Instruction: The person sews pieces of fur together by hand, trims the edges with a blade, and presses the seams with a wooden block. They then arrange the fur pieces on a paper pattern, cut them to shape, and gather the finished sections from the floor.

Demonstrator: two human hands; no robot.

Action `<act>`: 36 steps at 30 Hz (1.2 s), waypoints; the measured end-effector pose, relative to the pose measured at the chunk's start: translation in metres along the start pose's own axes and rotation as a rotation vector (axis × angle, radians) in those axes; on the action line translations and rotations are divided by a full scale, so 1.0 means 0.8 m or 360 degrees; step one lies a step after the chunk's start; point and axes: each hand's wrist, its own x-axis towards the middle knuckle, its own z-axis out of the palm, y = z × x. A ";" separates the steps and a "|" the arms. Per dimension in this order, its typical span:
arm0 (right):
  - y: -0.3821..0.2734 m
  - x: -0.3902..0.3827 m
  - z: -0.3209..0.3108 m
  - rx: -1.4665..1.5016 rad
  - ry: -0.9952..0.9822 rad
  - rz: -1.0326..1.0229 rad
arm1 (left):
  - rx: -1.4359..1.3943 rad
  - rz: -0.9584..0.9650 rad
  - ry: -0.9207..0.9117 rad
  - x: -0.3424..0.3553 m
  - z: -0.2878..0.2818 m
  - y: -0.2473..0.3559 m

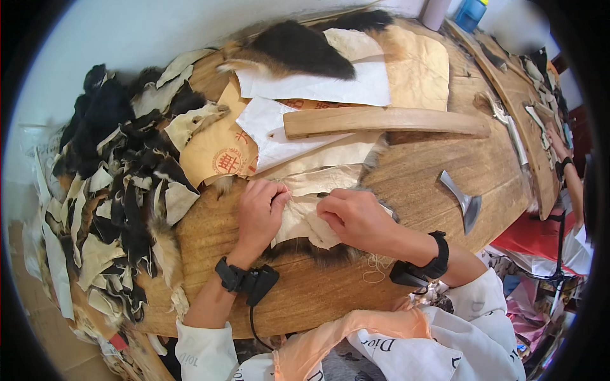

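On the wooden table (406, 190) lies a pale, leather-side-up fur pelt (311, 222) with dark fur along its lower edge. My left hand (260, 209) pinches the pelt's left part. My right hand (356, 219) is closed over the pelt's middle; a small dark item shows at its fingers, too hidden to name. A long wooden bar (387, 120) lies just beyond, across white paper (273, 127) and brown paper (219, 159). A metal blade tool (464, 203) lies to the right. Loose thread (375, 270) lies below my right hand.
Black and cream fur scraps (127, 209) pile up at the left; a dark fur piece (286, 51) lies at the back. A plank (521, 127) runs along the right, with a blue bottle (470, 16) at its far end. Another person's hand (559, 146) is at the far right.
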 end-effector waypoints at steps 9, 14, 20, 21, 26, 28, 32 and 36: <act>-0.056 0.001 -0.032 0.0702 -0.0612 -0.0465 | -0.0206 -0.0087 0.0039 -0.004 -0.009 0.002; -0.016 0.027 0.003 0.0397 -0.0104 0.0028 | -0.0077 0.0529 -0.0329 -0.024 -0.037 0.018; -0.004 0.005 0.012 -0.0092 -0.0096 -0.0020 | -0.0154 -0.0137 0.0039 -0.006 -0.011 0.006; -0.005 0.001 0.004 -0.0091 -0.0098 -0.0019 | -0.0155 -0.0140 0.0038 -0.005 -0.007 0.002; -0.028 -0.018 -0.075 0.0818 -0.0609 -0.0229 | 0.0079 -0.0077 0.0015 -0.002 -0.002 0.002; -0.029 -0.028 -0.106 0.0968 -0.0665 -0.0153 | 0.0028 -0.0075 -0.0012 -0.001 -0.004 -0.001; -0.015 -0.051 -0.114 0.1286 -0.0448 0.0148 | -0.0520 0.0100 -0.0195 0.014 -0.015 0.022; -0.004 -0.060 -0.119 0.1396 -0.0270 0.0228 | -0.0867 -0.0058 -0.0767 0.021 -0.007 0.008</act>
